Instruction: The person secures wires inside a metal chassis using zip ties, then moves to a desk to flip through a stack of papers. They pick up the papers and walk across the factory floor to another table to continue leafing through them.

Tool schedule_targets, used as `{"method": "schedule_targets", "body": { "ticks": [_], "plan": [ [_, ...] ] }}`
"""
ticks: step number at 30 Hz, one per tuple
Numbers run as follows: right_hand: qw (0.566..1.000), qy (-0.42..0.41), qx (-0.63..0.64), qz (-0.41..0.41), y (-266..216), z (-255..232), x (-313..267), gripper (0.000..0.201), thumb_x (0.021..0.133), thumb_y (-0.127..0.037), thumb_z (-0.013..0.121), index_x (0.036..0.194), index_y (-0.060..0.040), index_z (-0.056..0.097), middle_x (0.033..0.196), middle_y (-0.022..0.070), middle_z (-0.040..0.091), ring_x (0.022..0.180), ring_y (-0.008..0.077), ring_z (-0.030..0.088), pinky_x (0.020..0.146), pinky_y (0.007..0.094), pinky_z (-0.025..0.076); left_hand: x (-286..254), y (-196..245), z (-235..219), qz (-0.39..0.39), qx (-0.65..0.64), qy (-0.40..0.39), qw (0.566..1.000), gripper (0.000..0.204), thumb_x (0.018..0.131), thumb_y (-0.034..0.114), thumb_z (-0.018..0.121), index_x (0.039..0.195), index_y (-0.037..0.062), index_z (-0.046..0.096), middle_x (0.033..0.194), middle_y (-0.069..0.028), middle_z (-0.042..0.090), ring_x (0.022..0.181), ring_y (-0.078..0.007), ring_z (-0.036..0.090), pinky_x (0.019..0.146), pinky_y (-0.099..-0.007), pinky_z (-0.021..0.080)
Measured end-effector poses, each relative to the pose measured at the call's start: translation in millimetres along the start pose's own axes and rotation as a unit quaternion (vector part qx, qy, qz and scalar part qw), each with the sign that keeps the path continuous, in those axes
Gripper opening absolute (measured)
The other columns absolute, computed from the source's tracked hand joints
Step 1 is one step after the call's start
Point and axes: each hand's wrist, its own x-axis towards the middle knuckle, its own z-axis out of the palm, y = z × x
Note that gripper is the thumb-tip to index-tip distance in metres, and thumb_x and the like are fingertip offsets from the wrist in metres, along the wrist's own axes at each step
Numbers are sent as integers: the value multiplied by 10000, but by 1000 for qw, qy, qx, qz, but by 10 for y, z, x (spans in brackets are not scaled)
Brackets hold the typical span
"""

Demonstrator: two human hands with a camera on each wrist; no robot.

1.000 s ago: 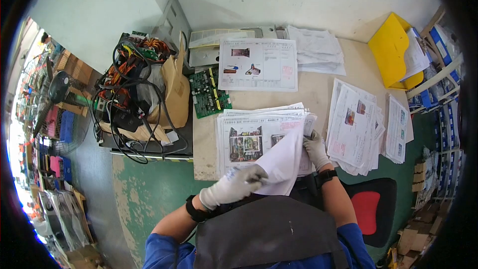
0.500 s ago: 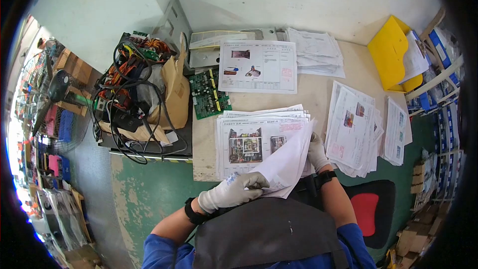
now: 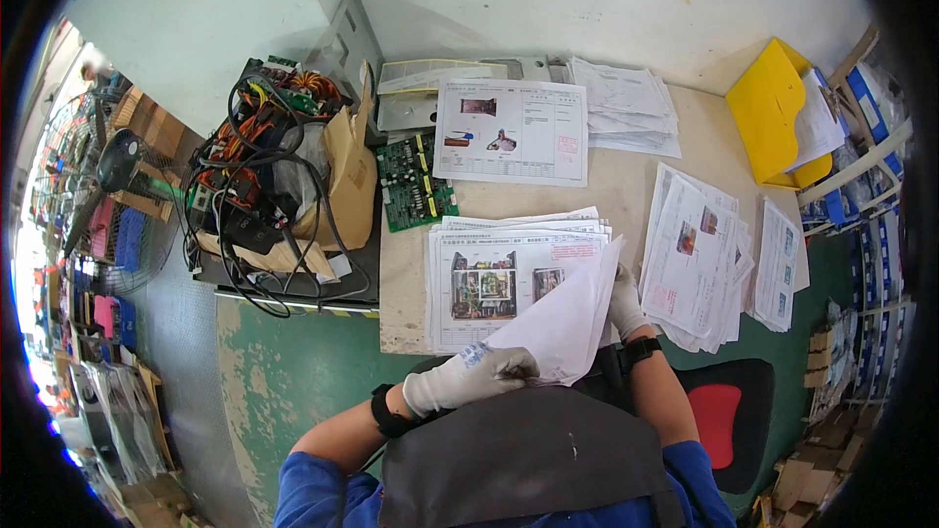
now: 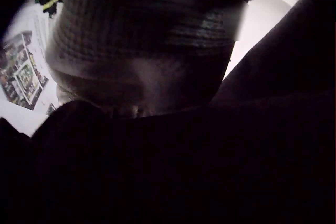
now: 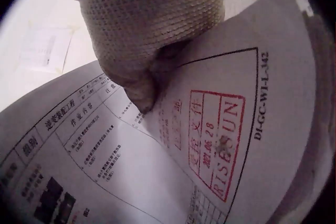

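A stack of printed sheets (image 3: 460, 332) with colour photos lies at the table's front edge. One white sheet (image 3: 558, 332) is lifted from its right side and curls over the stack. My gloved left hand (image 3: 469, 378) pinches that sheet's lower corner with curled fingers. At the right edge of the papers, my gloved right hand (image 3: 626, 305) is partly hidden behind the raised paper. In the right wrist view, the right thumb (image 5: 142, 95) presses on a bent page with a red stamp (image 5: 218, 145). The left wrist view is dark, mostly filled by the glove (image 4: 142, 40).
A green circuit board (image 3: 418, 183) lies left of a single printed sheet (image 3: 514, 132). More paper piles (image 3: 690, 254) spread to the right, near a yellow file holder (image 3: 778, 112). A box of cables and electronics (image 3: 337, 186) stands at left.
My left hand has shifted slightly right and down with the sheet's corner. The right hand now shows less, more of it behind the raised paper. The other piles stay put.
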Motion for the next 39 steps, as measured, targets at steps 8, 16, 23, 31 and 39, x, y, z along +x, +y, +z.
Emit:
{"method": "schedule_targets", "body": {
  "ticks": [8,16,23,31,39],
  "plan": [
    [1000,1,-14,8,0,-4,2,258,843,-49,577,1089,27,578,1021,84,646,887,148,589,798,278,485,9,39,12,-3,29,-11,1000,217,891,123,590,1082,27,556,1002,-78,593,950,-158,574,837,-281,459],
    [998,-1,68,-4,143,-2,73,262,817,13,589,1079,10,596,1008,61,651,861,134,600,769,271,497,-22,100,-9,11,47,7,999,212,893,126,585,1079,28,561,1010,-79,600,953,-162,580,836,-284,462],
    [998,0,65,-6,110,6,73,263,803,16,609,1066,10,608,996,54,659,864,131,607,768,266,497,-31,112,-20,7,29,10,999,214,891,115,578,1084,24,561,1005,-89,605,956,-167,585,833,-291,464],
    [998,-13,56,-20,-24,29,-11,243,819,-11,603,1061,10,605,1004,60,659,870,136,610,782,265,492,-7,113,-20,18,58,3,998,209,891,118,575,1080,30,563,991,-88,603,934,-173,589,817,-293,465],
    [998,-12,61,-17,-14,35,3,229,833,-31,599,1057,10,606,988,55,658,856,120,603,773,262,494,2,125,-21,13,71,2,997,206,894,140,573,1074,40,570,982,-92,607,923,-179,598,802,-294,469]
  ]
}}
